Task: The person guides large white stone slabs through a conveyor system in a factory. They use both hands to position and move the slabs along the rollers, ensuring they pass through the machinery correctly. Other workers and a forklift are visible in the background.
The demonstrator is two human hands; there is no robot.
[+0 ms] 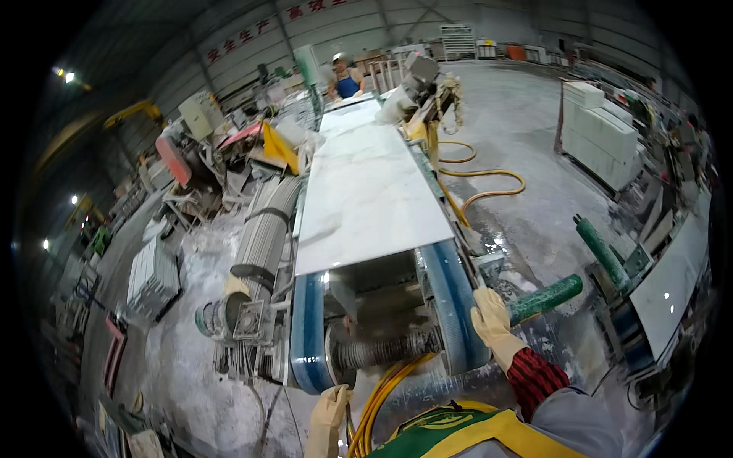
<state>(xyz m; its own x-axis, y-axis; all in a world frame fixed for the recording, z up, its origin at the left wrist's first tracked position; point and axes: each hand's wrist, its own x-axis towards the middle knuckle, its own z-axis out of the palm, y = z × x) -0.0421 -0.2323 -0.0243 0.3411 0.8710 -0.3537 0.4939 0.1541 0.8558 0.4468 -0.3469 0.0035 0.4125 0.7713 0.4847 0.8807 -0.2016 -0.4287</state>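
Observation:
A long white stone slab [366,183] with faint grey veins lies on a conveyor. Its near edge rests across two blue belts, the left belt [309,328] and the right belt [450,305]. My right hand [493,319], in a cream rubber glove, lies against the outer side of the right belt, fingers stretched out and holding nothing. Just below the rounded end of the left belt is my gloved left hand [329,414], its fingers loosely bent and nothing visible in them. Whether it touches the belt is unclear. A ribbed roller [385,351] spans between the belts.
Yellow hoses [385,397] hang below the roller. A green cylinder [546,298] juts out beside my right hand. At the conveyor's far end stands a person [346,80] in a blue apron. Stacked slabs [153,275] stand left, with a pale block [599,137] on the right.

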